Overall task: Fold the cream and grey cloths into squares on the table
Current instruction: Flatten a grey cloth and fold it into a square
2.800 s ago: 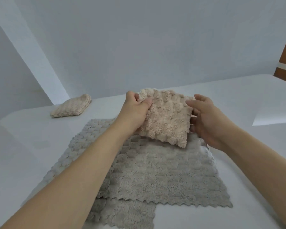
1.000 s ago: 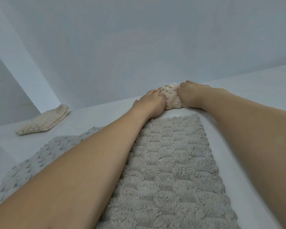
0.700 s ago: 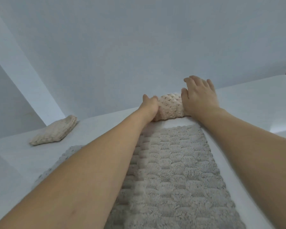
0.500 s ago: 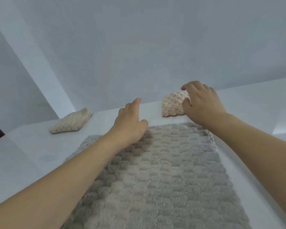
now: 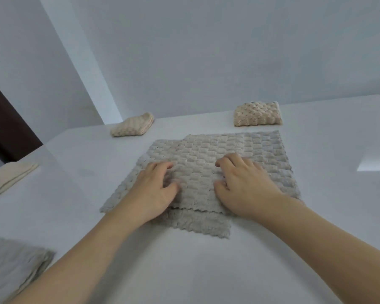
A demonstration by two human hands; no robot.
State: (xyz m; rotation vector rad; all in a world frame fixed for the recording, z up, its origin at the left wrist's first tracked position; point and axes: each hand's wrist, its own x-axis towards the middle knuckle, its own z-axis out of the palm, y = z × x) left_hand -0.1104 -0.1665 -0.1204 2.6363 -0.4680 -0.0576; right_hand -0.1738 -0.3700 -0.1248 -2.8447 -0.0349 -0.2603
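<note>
— What's different from a few seconds back?

— I was holding the folded cream cloth (image 5: 258, 114) up in both hands. I pressed it down at the far edge of the table (image 5: 316, 216) and let go; it now lies alone just beyond the grey cloth (image 5: 208, 163).

— And your hands?

— Both pulled back. My left hand (image 5: 157, 189) and right hand (image 5: 244, 185) now rest on the grey cloth's near half, fingers curled into its pile.

Single head-worn camera is looking forward and down from close above the white surface (image 5: 184, 270), facing the wall (image 5: 206, 51) behind.
</note>
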